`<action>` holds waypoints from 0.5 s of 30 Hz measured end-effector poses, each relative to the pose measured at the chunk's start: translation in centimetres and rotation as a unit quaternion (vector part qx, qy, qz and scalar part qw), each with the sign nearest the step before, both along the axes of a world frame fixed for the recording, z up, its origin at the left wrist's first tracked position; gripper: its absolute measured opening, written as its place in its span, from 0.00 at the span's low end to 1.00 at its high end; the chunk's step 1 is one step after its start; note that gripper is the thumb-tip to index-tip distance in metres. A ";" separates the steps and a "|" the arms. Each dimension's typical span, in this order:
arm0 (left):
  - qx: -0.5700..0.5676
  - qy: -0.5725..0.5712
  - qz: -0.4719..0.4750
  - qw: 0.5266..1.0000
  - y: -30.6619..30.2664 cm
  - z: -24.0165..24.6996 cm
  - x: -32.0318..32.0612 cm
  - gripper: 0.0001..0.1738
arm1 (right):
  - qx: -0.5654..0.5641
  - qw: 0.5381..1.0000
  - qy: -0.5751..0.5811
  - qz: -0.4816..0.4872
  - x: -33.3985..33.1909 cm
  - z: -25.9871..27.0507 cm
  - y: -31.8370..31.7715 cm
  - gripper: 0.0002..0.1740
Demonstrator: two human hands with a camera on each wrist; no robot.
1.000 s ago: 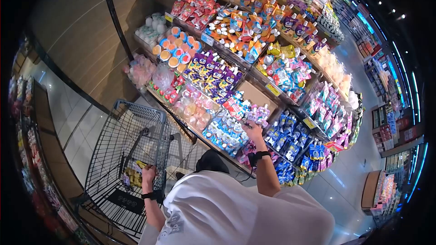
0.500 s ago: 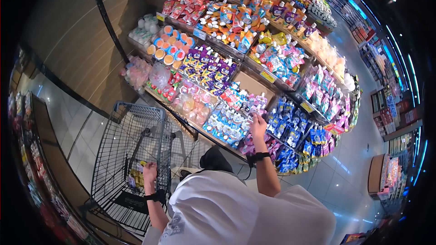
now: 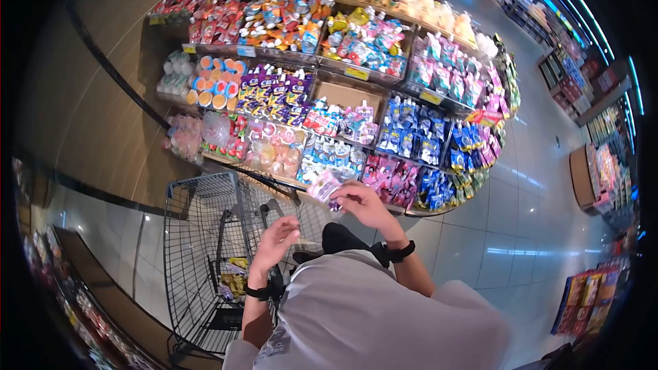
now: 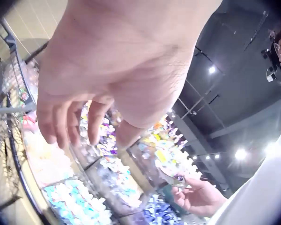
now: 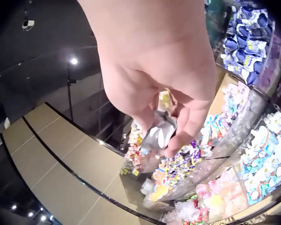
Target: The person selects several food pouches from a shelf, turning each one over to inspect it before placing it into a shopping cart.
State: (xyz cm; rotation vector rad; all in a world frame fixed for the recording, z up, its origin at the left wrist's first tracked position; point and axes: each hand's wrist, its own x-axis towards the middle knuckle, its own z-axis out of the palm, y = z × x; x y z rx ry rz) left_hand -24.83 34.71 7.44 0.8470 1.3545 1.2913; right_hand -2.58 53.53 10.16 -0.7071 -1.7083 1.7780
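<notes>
My right hand [image 3: 367, 205] pinches a pink-and-white spouted pouch [image 3: 323, 188] between thumb and fingers, in front of the display's lower edge. Seen from the right wrist, the pouch's silvery underside [image 5: 160, 133] shows between the fingertips. My left hand [image 3: 275, 241] is raised beside the shopping cart [image 3: 171, 233], its fingers loosely bent and nothing in them. The left wrist view shows that hand [image 4: 117, 70] large, with the right hand [image 4: 201, 197] and pouch beyond it. Yellow packets [image 3: 234, 282] lie inside the cart.
A tiered display holds blue pouches [image 3: 404, 130], purple pouches [image 3: 274, 96], blue-and-white pouches [image 3: 332, 159] and round jelly cups [image 3: 218, 83]. A wooden panel [image 3: 103, 96] flanks it on the left. Another shelf [image 3: 68, 288] stands behind the cart; tiled floor [image 3: 507, 212] extends right.
My right hand has come back from the shelf with the pouch, toward my body. My left hand has risen away from the cart's contents. The head view has turned.
</notes>
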 end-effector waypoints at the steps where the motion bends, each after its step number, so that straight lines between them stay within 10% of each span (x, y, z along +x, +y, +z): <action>1: -0.001 0.007 -0.006 1.000 0.6 0.8 0.7 0.14 | 0.023 0.999 0.004 0.037 -0.2 1.0 -0.8 0.10; 15: 0.048 0.064 0.029 0.996 1.9 4.4 8.2 0.10 | 0.141 0.969 -0.092 0.180 2.5 2.9 -3.3 0.30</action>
